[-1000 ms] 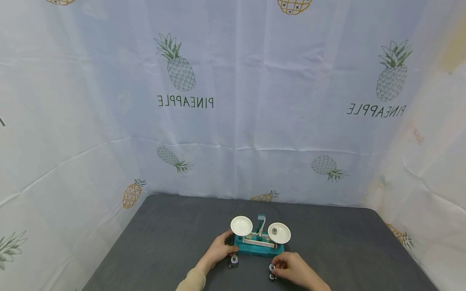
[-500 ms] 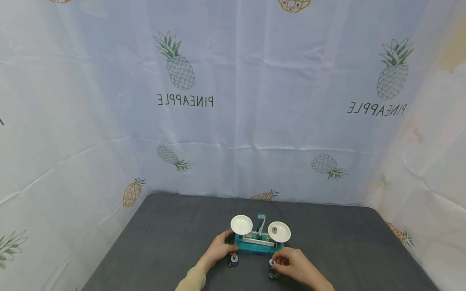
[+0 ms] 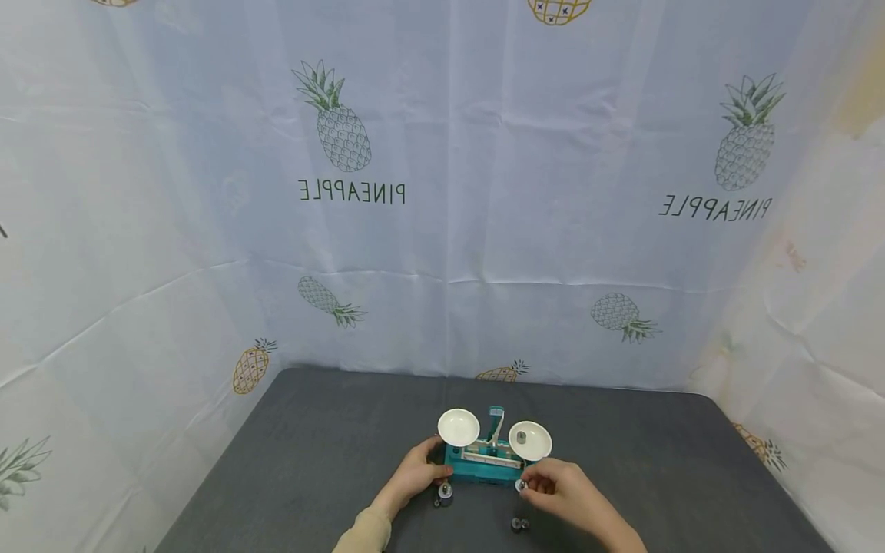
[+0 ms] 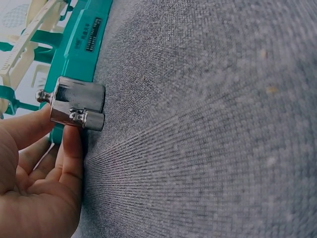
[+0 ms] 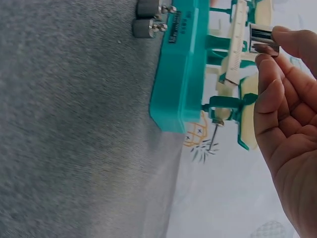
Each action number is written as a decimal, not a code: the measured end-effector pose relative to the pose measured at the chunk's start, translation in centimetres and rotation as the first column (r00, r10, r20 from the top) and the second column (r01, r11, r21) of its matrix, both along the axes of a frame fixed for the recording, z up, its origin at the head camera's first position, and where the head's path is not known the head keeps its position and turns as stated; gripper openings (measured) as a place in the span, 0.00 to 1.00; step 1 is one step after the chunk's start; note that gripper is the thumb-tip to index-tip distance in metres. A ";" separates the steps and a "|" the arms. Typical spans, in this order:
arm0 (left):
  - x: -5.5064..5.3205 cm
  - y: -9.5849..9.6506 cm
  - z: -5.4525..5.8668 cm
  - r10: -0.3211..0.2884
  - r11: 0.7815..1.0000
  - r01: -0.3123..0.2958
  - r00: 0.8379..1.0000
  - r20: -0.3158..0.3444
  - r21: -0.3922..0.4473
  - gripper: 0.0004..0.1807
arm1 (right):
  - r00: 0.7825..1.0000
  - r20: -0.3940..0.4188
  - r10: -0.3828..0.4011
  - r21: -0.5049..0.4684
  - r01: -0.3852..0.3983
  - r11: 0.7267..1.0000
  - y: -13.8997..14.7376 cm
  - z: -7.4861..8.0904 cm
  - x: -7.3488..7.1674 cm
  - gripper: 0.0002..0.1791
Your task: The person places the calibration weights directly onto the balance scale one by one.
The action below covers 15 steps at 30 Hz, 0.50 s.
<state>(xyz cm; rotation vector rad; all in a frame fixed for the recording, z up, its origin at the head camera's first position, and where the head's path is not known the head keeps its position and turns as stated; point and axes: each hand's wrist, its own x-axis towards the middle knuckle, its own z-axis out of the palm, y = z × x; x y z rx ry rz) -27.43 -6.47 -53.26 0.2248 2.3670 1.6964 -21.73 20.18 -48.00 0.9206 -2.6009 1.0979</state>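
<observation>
A teal balance scale (image 3: 484, 470) with two white pans stands on the dark table. My left hand (image 3: 417, 470) holds its left end, thumb at the front; in the left wrist view two metal weights partly hide the grip. These weights, a large one (image 4: 79, 95) and a small one (image 4: 94, 120), stand in front of the base. My right hand (image 3: 561, 491) pinches a shiny cylindrical weight (image 5: 263, 38) by its ends, raised in front of the scale's right end. Another weight (image 3: 522, 437) sits in the right pan (image 3: 539, 445). The left pan (image 3: 459, 427) holds nothing visible.
Two small weights (image 3: 520, 524) stand on the dark grey tabletop (image 3: 332, 461) nearer the front edge of view, below the right hand. White cloth (image 3: 442, 230) printed with pineapples hangs behind and at both sides of the table.
My right hand has lifted its weight off the table and moved it up and slightly right, toward the scale. The two small weights it stood beside now show plainly. The left hand has stayed put.
</observation>
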 end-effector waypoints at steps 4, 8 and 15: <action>0.0 0.0 0.0 -0.003 1.000 0.003 1.000 -0.006 0.009 0.33 | 0.999 -0.029 -0.012 -0.023 0.011 1.000 0.1 0.5 0.0 0.04; 0.0 0.0 0.1 -0.007 1.000 0.007 1.000 -0.004 0.011 0.33 | 0.999 -0.029 -0.022 -0.029 0.021 0.999 0.3 1.1 0.0 0.05; 0.0 -0.1 -0.1 -0.011 1.000 0.011 1.000 -0.012 0.010 0.33 | 0.999 -0.001 -0.054 -0.007 0.054 0.999 0.7 2.3 -0.5 0.05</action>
